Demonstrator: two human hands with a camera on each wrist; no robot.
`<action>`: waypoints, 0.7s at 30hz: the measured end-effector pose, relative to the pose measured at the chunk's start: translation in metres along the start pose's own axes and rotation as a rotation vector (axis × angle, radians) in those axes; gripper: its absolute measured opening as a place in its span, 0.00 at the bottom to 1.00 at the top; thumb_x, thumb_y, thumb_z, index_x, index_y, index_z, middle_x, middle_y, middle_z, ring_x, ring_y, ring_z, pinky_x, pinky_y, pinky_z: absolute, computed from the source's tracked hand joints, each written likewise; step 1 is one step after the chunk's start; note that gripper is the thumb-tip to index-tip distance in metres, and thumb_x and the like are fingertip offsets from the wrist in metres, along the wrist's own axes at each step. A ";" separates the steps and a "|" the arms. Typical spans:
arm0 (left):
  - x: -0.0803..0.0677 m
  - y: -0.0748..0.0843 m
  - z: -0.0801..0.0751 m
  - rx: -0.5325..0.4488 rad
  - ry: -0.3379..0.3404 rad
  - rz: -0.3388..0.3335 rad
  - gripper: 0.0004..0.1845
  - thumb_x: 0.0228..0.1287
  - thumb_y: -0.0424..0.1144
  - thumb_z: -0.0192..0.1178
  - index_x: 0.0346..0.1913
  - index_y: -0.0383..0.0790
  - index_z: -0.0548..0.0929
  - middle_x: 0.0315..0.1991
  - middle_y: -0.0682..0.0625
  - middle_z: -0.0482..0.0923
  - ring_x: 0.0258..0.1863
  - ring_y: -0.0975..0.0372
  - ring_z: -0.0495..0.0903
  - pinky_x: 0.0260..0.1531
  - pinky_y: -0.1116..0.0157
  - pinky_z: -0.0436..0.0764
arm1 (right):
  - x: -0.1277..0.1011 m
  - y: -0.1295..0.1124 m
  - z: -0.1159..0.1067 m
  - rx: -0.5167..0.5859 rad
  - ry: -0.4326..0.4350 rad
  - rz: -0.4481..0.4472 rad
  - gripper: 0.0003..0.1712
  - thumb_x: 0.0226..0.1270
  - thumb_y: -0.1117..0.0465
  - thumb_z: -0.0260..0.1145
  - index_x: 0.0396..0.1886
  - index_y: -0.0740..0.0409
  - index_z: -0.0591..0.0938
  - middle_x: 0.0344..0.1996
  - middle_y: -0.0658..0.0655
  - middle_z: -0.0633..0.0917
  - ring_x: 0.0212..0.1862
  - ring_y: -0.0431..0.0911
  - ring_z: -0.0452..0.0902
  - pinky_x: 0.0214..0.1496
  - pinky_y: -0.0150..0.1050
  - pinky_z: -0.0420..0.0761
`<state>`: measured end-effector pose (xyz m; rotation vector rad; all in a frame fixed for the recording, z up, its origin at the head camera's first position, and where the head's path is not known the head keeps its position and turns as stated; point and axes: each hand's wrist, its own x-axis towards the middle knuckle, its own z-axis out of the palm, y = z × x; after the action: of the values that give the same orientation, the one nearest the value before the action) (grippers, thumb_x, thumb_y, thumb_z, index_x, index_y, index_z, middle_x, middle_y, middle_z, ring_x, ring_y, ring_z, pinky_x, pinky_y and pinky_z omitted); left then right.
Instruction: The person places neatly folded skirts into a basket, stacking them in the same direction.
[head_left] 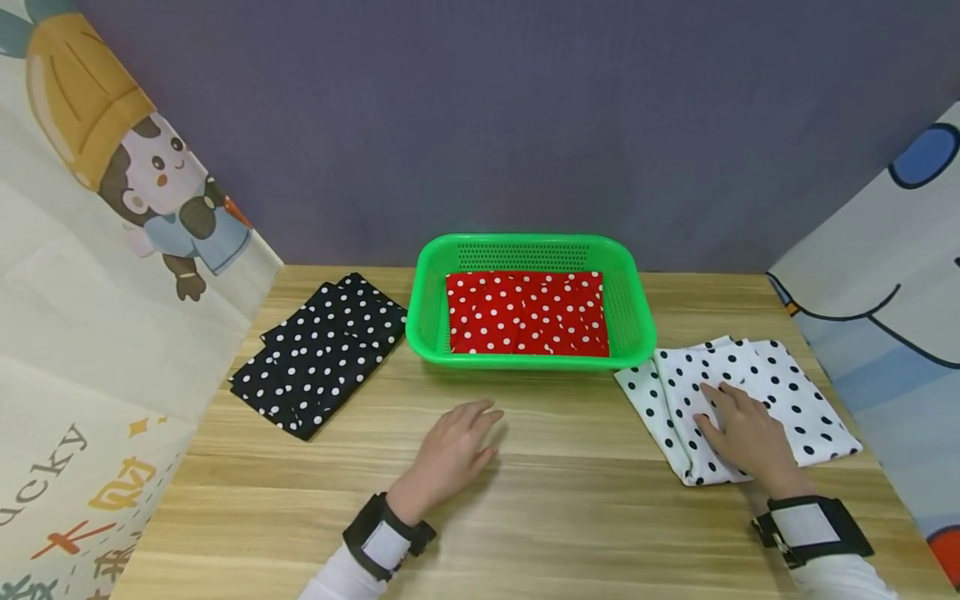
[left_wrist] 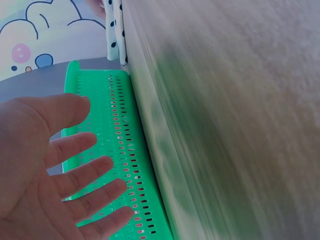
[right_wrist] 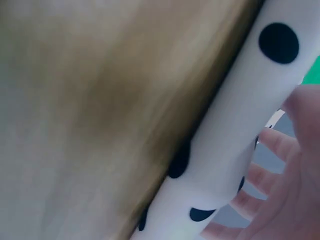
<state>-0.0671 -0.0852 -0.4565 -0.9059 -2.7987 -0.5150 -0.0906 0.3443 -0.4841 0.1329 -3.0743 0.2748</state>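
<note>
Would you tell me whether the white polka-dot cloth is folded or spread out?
Folded: the white polka-dot cloth lies in stacked layers under the right hand.

Bright, even light falls from above in the head view, which is sharp, with only faint soft shadows under the green basket (head_left: 525, 250) and the hands, and the side panels bow outward at the frame edges. Both wrist views are blurred: the wooden surface (left_wrist: 240, 125) smears into streaks, and the white dotted cloth (right_wrist: 235, 130) is out of focus.
</note>
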 end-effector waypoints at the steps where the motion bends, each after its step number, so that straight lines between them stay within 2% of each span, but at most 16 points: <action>1: 0.000 0.000 0.000 0.000 0.001 0.000 0.26 0.54 0.43 0.65 0.57 0.41 0.74 0.59 0.42 0.71 0.58 0.52 0.70 0.57 0.55 0.70 | -0.003 0.000 0.000 0.002 0.005 -0.006 0.30 0.59 0.56 0.63 0.58 0.68 0.70 0.55 0.78 0.66 0.53 0.74 0.63 0.42 0.70 0.67; 8: 0.001 0.003 0.001 0.021 -0.005 -0.004 0.27 0.54 0.44 0.64 0.58 0.43 0.74 0.59 0.43 0.71 0.59 0.54 0.70 0.57 0.55 0.71 | -0.015 -0.008 -0.003 0.007 -0.008 0.005 0.30 0.59 0.54 0.64 0.57 0.66 0.70 0.55 0.77 0.67 0.52 0.73 0.63 0.41 0.70 0.68; 17: 0.002 0.008 0.005 0.038 0.007 0.017 0.26 0.53 0.43 0.65 0.57 0.42 0.75 0.58 0.44 0.72 0.58 0.54 0.71 0.57 0.56 0.71 | -0.027 -0.025 -0.005 -0.008 -0.078 0.040 0.30 0.59 0.51 0.63 0.57 0.64 0.70 0.55 0.76 0.66 0.53 0.74 0.61 0.39 0.71 0.67; 21: 0.004 0.013 0.007 0.065 0.003 0.039 0.26 0.53 0.44 0.65 0.56 0.43 0.75 0.58 0.46 0.72 0.57 0.55 0.71 0.57 0.58 0.70 | -0.032 -0.033 -0.004 -0.016 -0.068 0.037 0.29 0.58 0.51 0.64 0.54 0.64 0.71 0.55 0.74 0.66 0.52 0.74 0.62 0.38 0.70 0.68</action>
<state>-0.0629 -0.0709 -0.4590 -0.9435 -2.7718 -0.4164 -0.0555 0.3150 -0.4766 0.0867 -3.1489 0.2518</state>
